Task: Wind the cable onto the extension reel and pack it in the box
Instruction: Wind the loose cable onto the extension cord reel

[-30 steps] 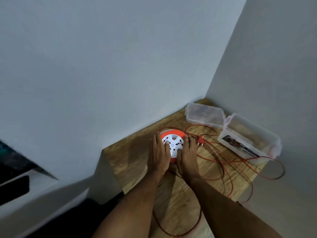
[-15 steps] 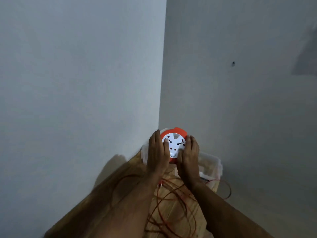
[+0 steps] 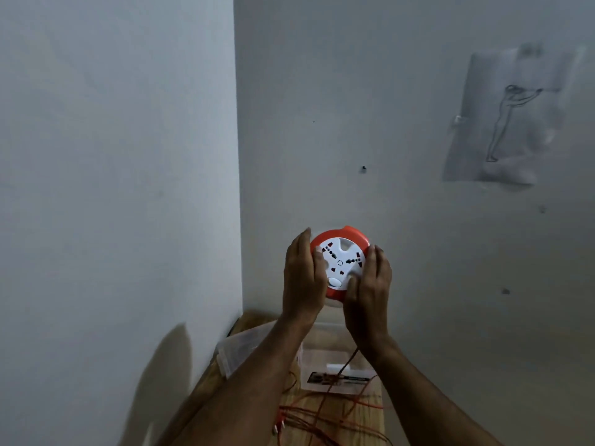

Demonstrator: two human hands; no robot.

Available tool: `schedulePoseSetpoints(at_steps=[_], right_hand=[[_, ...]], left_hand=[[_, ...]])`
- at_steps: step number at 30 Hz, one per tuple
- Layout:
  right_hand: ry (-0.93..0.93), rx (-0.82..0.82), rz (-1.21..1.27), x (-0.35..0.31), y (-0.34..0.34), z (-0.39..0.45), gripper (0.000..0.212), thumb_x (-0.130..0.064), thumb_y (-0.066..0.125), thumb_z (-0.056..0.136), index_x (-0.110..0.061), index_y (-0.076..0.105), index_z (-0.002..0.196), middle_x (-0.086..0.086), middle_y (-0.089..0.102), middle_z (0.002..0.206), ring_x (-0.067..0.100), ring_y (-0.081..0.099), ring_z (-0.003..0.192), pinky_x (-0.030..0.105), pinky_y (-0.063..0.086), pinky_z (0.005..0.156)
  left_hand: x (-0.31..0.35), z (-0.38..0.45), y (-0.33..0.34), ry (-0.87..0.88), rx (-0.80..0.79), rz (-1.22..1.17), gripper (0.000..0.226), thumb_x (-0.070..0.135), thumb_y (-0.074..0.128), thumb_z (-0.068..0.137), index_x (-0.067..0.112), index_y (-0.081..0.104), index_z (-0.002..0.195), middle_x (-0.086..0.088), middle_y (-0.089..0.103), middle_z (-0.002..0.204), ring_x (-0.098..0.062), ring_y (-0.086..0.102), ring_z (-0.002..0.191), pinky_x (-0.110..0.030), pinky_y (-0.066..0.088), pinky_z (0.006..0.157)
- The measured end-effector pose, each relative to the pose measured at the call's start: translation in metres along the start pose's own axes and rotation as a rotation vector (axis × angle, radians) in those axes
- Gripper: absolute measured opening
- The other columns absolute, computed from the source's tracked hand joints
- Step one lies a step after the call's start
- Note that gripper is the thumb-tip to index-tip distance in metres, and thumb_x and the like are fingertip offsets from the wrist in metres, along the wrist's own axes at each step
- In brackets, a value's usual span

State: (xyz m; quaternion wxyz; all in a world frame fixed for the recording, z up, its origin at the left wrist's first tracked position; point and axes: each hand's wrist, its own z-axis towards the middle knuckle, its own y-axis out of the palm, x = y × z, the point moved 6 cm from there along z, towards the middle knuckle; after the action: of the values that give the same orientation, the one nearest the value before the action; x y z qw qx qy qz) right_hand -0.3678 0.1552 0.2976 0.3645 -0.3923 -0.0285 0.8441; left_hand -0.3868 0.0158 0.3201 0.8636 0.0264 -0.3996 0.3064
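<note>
The extension reel (image 3: 339,262), orange-rimmed with a white socket face, was held up in the air in front of the wall corner, well above the bench (image 3: 354,413). It was gripped from both sides: the left hand (image 3: 304,278) was wrapped round its left rim, fingers curled over the edge, and the right hand (image 3: 368,294) was cupped against its right and lower rim, with the thumb laid on the white face. The socket face was turned toward the camera.

From beneath the right hand a thin orange cable (image 3: 328,410) was seen to hang down to the bench, where most of it lay unwound in loose, tangled loops. A red plug (image 3: 53,428) could not be made out with certainty at the near left of the tangle.

A clear plastic box (image 3: 335,362) stood open on the bench below the hands, with a dark label on its near side. Its clear lid (image 3: 238,352) lay just beside it on the left. A pale sheet with a line drawing (image 3: 512,117) was fixed to the right wall.
</note>
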Motion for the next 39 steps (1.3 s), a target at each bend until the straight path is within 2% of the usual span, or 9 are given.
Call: schedulePoseSetpoints(at_steps=[8, 12, 13, 17, 22, 28, 32, 35, 39], right_hand=[[0.002, 0.181, -0.104, -0.021, -0.032, 0.004, 0.056, -0.012, 0.032, 0.097, 0.006, 0.031, 0.151, 0.026, 0.034, 0.154, 0.035, 0.033, 0.144, 0.053, 0.038, 0.116], [-0.036, 0.216, -0.123, -0.028, -0.043, 0.008, 0.056, -0.017, 0.030, 0.100, 0.005, 0.031, 0.151, 0.026, 0.032, 0.155, 0.034, 0.033, 0.144, 0.048, 0.038, 0.117], [-0.049, 0.227, -0.128, -0.030, -0.046, 0.009, 0.055, -0.015, 0.031, 0.100, 0.006, 0.031, 0.151, 0.026, 0.032, 0.155, 0.034, 0.034, 0.144, 0.047, 0.038, 0.117], [-0.104, 0.280, -0.120, -0.035, -0.055, 0.014, 0.054, -0.010, 0.033, 0.100, 0.006, 0.030, 0.152, 0.027, 0.032, 0.155, 0.034, 0.033, 0.144, 0.043, 0.037, 0.116], [-0.176, 0.300, -0.088, -0.042, -0.057, 0.012, 0.057, -0.021, 0.028, 0.102, 0.009, 0.033, 0.149, 0.030, 0.035, 0.152, 0.039, 0.038, 0.141, 0.056, 0.046, 0.108], [-0.217, 0.256, -0.139, -0.050, -0.062, 0.010, 0.059, -0.021, 0.032, 0.097, 0.004, 0.030, 0.151, 0.029, 0.030, 0.153, 0.038, 0.037, 0.139, 0.053, 0.047, 0.107], [-0.508, 0.171, -0.511, -0.069, -0.068, 0.002, 0.064, -0.017, 0.062, 0.086, -0.018, 0.038, 0.145, 0.024, 0.033, 0.152, 0.040, 0.034, 0.138, 0.047, 0.035, 0.110], [-0.618, -0.003, -0.790, -0.076, -0.063, 0.001, 0.073, -0.020, 0.085, 0.070, -0.024, 0.056, 0.137, 0.024, 0.045, 0.144, 0.042, 0.042, 0.131, 0.053, 0.045, 0.098], [-0.638, -0.079, -0.914, -0.089, -0.071, 0.004, 0.078, -0.017, 0.090, 0.062, -0.023, 0.061, 0.134, 0.028, 0.057, 0.136, 0.045, 0.055, 0.121, 0.053, 0.054, 0.087]], left_hand=[[0.031, 0.018, -0.006, -0.005, -0.024, -0.249, 0.042, 0.038, 0.042, 0.105, 0.016, 0.057, 0.137, -0.001, 0.065, 0.136, -0.011, 0.065, 0.117, -0.030, 0.057, 0.098], [0.035, 0.031, -0.009, -0.026, -0.041, -0.334, 0.029, 0.029, 0.054, 0.103, 0.016, 0.066, 0.125, 0.002, 0.071, 0.122, 0.018, 0.062, 0.092, 0.000, 0.049, 0.079], [0.036, 0.035, -0.009, -0.026, -0.051, -0.354, 0.028, 0.030, 0.056, 0.102, 0.016, 0.067, 0.124, 0.003, 0.072, 0.120, 0.021, 0.061, 0.090, 0.002, 0.047, 0.077], [0.046, 0.048, -0.010, 0.009, -0.148, -0.402, 0.037, 0.038, 0.061, 0.098, 0.016, 0.066, 0.127, 0.002, 0.071, 0.121, -0.002, 0.067, 0.102, -0.021, 0.057, 0.090], [0.056, 0.068, -0.010, 0.048, -0.330, -0.487, 0.038, 0.036, 0.067, 0.094, 0.010, 0.070, 0.121, -0.005, 0.075, 0.113, -0.016, 0.072, 0.102, -0.041, 0.062, 0.088], [0.067, 0.070, -0.007, 0.105, -0.447, -0.514, 0.036, 0.034, 0.071, 0.091, 0.011, 0.070, 0.119, -0.001, 0.074, 0.111, -0.014, 0.072, 0.101, -0.039, 0.062, 0.088], [0.071, 0.073, -0.009, 0.154, -0.458, -0.493, 0.034, 0.031, 0.072, 0.090, 0.010, 0.072, 0.117, -0.002, 0.075, 0.109, -0.013, 0.073, 0.097, -0.035, 0.063, 0.086], [0.075, 0.074, -0.008, 0.172, -0.495, -0.471, 0.036, 0.030, 0.072, 0.091, 0.008, 0.072, 0.119, -0.005, 0.075, 0.111, -0.015, 0.073, 0.099, -0.036, 0.062, 0.087], [0.080, 0.075, -0.007, 0.186, -0.551, -0.436, 0.038, 0.032, 0.070, 0.092, 0.007, 0.071, 0.121, -0.006, 0.076, 0.111, -0.017, 0.073, 0.099, -0.038, 0.062, 0.088]])
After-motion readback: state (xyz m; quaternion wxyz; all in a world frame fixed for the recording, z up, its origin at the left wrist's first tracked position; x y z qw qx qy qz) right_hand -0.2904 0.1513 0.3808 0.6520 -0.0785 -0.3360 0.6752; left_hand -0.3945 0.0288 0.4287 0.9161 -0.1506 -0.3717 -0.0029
